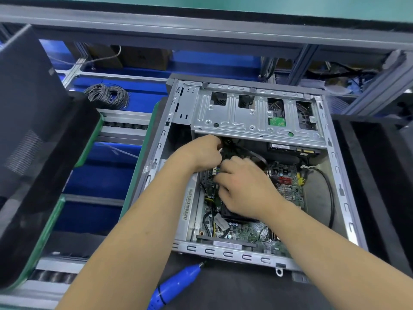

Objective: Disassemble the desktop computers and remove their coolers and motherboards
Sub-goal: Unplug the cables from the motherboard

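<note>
1. The head view looks down at an open computer case (250, 166). It lies flat on a dark mat on the desk (223, 287), with its side cover off.
2. Inside the case, at the bottom, sits the green board (243, 233). It is still in the case. A silver metal frame (252, 117) covers the far part of the case.
3. The left hand (201, 153) reaches in from the left, just under the near edge of the silver frame. Its fingers are curled. They seem to pinch something small and pale by the black wires (252, 154), but I cannot tell what it is.
4. The right hand (243, 186) is over the middle of the board, right beside the left hand. Its fingers are bent down toward the board parts. I cannot tell if this grip holds anything, because the hand hides its own fingertips.
5. A black square part (234, 217) shows just under the right hand, on the board.
6. A black cable (330, 193) loops along the right side inside the case.
7. A blue power screwdriver (176, 285) lies on the mat near the front edge of the case. No hand touches it.
8. A black panel (35, 121) leans at the left. A coil of grey wire (107, 96) lies well apart, behind it.
</note>
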The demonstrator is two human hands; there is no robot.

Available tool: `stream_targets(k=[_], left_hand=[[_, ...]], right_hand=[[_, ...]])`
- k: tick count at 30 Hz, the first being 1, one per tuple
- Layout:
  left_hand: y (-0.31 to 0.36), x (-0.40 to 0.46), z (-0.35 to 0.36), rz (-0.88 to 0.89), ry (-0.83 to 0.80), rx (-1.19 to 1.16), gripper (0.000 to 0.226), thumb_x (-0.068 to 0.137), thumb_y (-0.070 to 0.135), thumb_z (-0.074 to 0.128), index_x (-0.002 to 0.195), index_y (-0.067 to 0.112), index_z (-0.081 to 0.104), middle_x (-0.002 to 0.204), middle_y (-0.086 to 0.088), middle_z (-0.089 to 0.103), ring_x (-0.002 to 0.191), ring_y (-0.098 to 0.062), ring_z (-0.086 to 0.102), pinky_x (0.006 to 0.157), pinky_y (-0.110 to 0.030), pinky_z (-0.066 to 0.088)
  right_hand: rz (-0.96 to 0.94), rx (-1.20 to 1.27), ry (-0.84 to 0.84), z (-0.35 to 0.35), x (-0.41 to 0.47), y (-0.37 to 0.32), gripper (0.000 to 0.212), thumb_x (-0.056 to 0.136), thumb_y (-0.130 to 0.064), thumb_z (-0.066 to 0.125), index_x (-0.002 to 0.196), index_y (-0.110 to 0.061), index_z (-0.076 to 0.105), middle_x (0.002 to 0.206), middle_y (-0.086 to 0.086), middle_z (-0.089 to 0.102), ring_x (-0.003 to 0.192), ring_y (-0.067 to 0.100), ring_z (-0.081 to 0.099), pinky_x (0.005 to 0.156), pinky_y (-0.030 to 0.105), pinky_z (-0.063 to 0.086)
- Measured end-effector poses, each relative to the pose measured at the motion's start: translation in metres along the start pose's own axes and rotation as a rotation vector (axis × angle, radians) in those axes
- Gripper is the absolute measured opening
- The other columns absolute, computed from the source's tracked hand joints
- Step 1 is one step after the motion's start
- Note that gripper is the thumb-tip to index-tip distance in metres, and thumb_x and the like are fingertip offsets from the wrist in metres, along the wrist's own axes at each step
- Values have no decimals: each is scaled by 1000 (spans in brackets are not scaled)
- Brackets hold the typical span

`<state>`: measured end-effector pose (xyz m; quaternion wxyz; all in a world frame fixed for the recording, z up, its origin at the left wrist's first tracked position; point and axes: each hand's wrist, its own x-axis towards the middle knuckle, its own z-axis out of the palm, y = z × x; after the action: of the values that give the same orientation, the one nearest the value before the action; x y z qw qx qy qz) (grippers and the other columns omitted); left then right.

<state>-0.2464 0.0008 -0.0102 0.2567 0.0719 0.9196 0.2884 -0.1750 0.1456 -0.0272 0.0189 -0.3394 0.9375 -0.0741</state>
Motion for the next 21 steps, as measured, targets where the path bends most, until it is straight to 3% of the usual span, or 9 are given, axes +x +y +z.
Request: stream_targets(k=[2,4,7,9,12,16,21], left_hand=[[-3,3,3,-7,-3,86,11,85,6,55,93,10,61,84,-5,62,74,-24,56,65,-30,47],[-5,5,5,-23,1,157,11,87,22,60,90,12,58,93,-3,64,82,-25,62,74,-34,52],[-6,2,7,-11,105,147,26,91,38,54,87,12,56,81,2,60,77,-20,61,67,-34,51],[-3,-5,9,39,254,286,27,93,39,48,86,15,59,80,1,60,71,-22,59,61,-33,47],[0,-12,16,123,385,461,23,93,38,44,88,21,58,83,0,58,71,-27,54,62,-34,40],[-1,-13,16,119,395,464,23,94,40,43,91,23,59,86,1,58,73,-27,53,64,-34,40],[-3,-10,17,124,368,497,24,94,41,43,91,22,58,82,2,50,70,-26,50,64,-33,37]], right_hand=[[-194,21,-172,-2,-4,-12,22,83,-20,52,89,-11,72,89,4,61,91,26,55,82,38,48],[-336,-13,-351,3,-4,-23,23,82,-22,57,97,-16,72,102,0,63,106,23,53,91,39,43],[-411,-141,-539,11,1,-30,34,87,-25,59,120,-28,66,118,-9,61,123,17,44,102,44,35],[-412,-177,-568,12,5,-31,35,91,-25,59,125,-30,64,119,-6,59,123,18,43,104,46,32],[-386,-105,-562,11,9,-30,23,94,-21,58,114,-21,68,112,0,61,117,21,45,101,45,30],[-385,-87,-574,13,10,-27,13,95,-18,58,100,-14,69,104,3,62,113,22,44,98,46,29],[-340,-157,-622,15,12,-35,23,94,-3,50,112,-10,64,117,7,61,126,24,39,104,54,29]])
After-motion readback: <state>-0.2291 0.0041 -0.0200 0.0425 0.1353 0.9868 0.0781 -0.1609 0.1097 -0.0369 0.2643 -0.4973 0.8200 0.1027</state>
